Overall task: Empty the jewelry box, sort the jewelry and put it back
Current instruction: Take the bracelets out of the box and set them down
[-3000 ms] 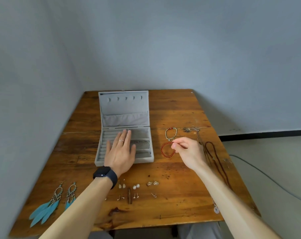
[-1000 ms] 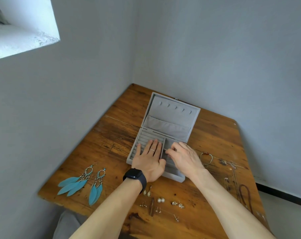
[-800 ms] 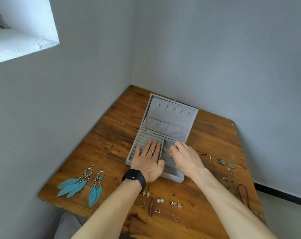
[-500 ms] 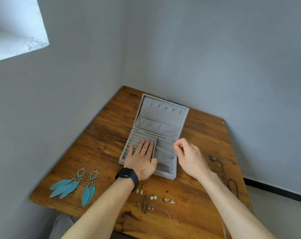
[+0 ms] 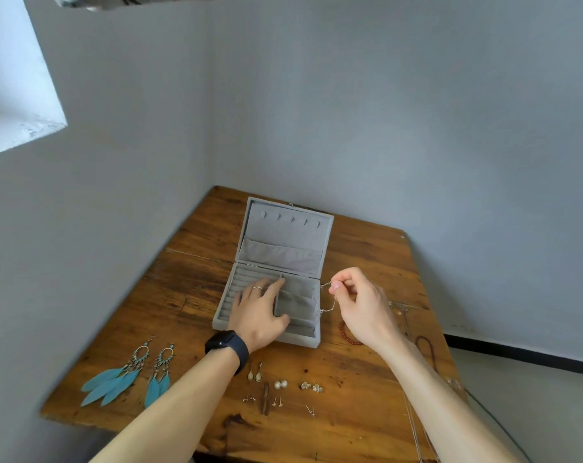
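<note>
Head view: a grey jewelry box [image 5: 300, 339] stands open on the wooden table [image 5: 367, 259], its lid tilted back toward the far wall. The left hand [image 5: 258, 312], a black smartwatch [image 5: 224, 341] on its wrist, lies flat on the box's left ring-roll section, fingers straight. The right hand [image 5: 360, 309] hovers just right of the box, thumb and forefinger pinching a thin silver chain [image 5: 331, 305] that hangs against the box's right edge. A red bead bracelet [image 5: 345, 334] lies partly hidden under that hand. Turquoise feather earrings [image 5: 129, 379] lie at the near left. Teardrop earrings [image 5: 255, 374], pearl studs [image 5: 280, 384] and smaller studs lie near the front edge.
</note>
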`<state>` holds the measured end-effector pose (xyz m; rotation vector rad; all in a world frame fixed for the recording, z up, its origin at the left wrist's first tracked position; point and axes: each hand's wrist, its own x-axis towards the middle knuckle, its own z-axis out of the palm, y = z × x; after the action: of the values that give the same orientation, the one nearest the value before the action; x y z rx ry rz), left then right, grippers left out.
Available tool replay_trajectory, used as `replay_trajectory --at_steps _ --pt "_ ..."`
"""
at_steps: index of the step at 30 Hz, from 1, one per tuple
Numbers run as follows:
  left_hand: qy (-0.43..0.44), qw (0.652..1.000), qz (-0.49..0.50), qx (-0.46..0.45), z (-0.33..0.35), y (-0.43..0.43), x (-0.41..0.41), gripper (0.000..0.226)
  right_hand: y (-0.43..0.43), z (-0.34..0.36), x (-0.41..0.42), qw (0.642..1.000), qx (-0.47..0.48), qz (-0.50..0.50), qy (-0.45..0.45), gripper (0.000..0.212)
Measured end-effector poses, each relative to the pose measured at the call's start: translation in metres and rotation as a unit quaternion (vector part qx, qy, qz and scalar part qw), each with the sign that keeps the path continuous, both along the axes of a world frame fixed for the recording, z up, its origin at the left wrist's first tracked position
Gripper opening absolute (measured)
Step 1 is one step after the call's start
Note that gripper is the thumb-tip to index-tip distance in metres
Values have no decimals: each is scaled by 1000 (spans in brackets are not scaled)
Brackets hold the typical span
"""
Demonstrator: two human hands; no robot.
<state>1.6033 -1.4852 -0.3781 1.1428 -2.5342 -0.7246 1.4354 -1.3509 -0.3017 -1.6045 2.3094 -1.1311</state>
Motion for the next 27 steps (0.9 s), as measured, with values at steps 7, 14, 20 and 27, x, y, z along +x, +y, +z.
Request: replay_trajectory --at_steps 7,14,20,27 --pt "58 996 -63 -34 14 33 -37 41 14 12 0 999 -30 -21 -37 15" --pt "134 983 -95 78 24 50 -41 23 35 23 -6 993 -58 -49 -85 17" --pt "91 992 -75 36 28 51 -21 11 59 23 -8 977 -116 -103 -143 16" --pt "62 995 -78 29 59 45 -1 12 92 7 7 965 -104 -137 -196 12"
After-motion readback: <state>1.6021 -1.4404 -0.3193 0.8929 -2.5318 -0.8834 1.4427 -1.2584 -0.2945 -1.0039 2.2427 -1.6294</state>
